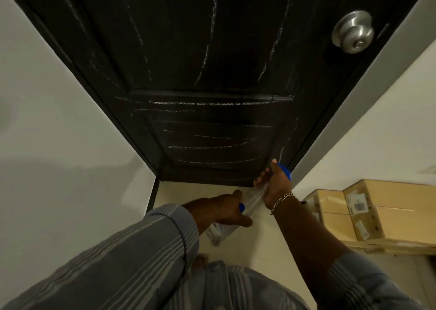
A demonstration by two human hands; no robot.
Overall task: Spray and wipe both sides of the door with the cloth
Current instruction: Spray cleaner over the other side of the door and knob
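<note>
Door (pixel 200 50), dark panelled, closed in its frame, streaked across the upper and lower panels with pale arcs and lines of spray or wipe residue; round metal knob (pixel 353 32) set at the right edge.

Step in hand: judged to be the lower end of the first face, with both hands brought low near the bottom right corner of the door. The streaks suggest that this face is sprayed and partly wiped; the far side is not shown and is presumed still to be done.

Left hand (pixel 227 209): fingers curled round a clear spray bottle (pixel 218 233) with a blue part at the neck; the bottle is held low, body pointing down toward the pale floor.

Right hand (pixel 274 187): fingers closed on a pale, crumpled item, probably the cloth (pixel 256 197), though its form is poorly resolved; a blue edge shows beyond the fingers, close to the door's bottom corner. A chain bracelet (pixel 282 202) is worn at the wrist.

Next move: the remaining streaks call for firm, overlapping passes with the cloth, then the door must be opened by the knob so the other face can be reached.

Cardboard boxes (pixel 368 211) are stacked against the right wall.
</note>
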